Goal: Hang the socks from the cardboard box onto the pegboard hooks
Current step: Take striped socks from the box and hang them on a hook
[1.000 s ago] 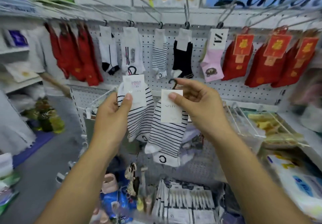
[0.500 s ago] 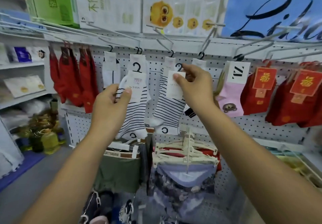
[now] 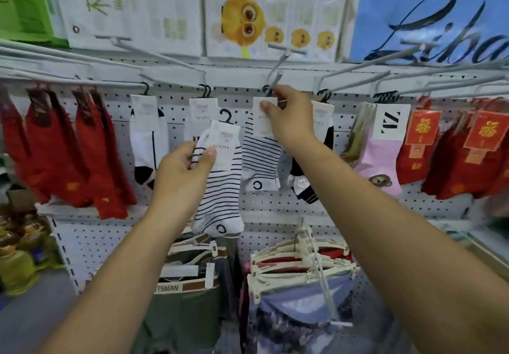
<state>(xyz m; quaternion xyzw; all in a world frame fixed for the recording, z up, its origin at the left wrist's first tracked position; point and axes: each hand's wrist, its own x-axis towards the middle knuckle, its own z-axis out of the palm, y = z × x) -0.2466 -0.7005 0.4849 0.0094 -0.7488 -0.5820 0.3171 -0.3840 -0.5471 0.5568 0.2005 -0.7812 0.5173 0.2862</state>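
Two striped socks at the pegboard.
Your right hand (image 3: 292,118) pinches one sock's card (image 3: 264,116) at a hook (image 3: 272,79); your left hand (image 3: 183,173) grips another striped sock (image 3: 220,185).

The right hand (image 3: 289,118) pinches the card of a striped sock (image 3: 260,158) up at a pegboard hook (image 3: 274,78). The left hand (image 3: 183,171) holds a second striped sock (image 3: 217,188) lower, its black hanger free of any hook. Red socks (image 3: 82,155) hang at the left.

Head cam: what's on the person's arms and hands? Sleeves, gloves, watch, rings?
Nothing worn that shows. Both forearms are bare to the frame edge, with no sleeve in view. The left hand and right hand have no gloves, watch or wristband; no rings visible, though motion blur hides fine detail.
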